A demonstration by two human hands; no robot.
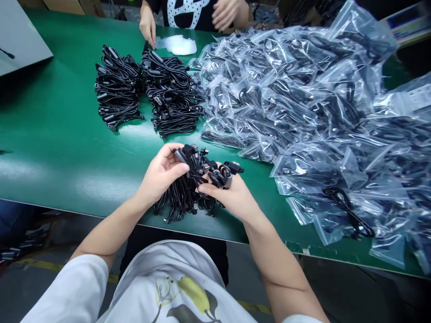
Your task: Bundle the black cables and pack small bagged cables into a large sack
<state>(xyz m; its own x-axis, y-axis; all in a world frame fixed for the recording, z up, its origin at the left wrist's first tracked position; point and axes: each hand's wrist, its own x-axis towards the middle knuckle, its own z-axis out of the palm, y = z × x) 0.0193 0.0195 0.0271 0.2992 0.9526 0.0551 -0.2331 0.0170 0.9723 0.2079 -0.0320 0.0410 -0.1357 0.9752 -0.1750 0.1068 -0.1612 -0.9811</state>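
A heap of black cables (180,197) lies on the green table in front of me, partly covered by my hands. My left hand (164,172) pinches the end of a black cable from the top of the heap between thumb and fingers. Just to its right, my right hand (229,190) is closed around a few coiled black cables (220,175), with connector ends sticking out past the fingers. Beyond my hands are two stacks of bundled black cables, a left stack (117,89) and a right stack (173,94).
Many clear zip bags (286,98) of cables cover the right side of the green table (67,148). A loose coiled cable (348,211) lies on them. Across the table, a person's hand (147,27) is near white plastic bags (180,45). A white box (20,40) stands far left.
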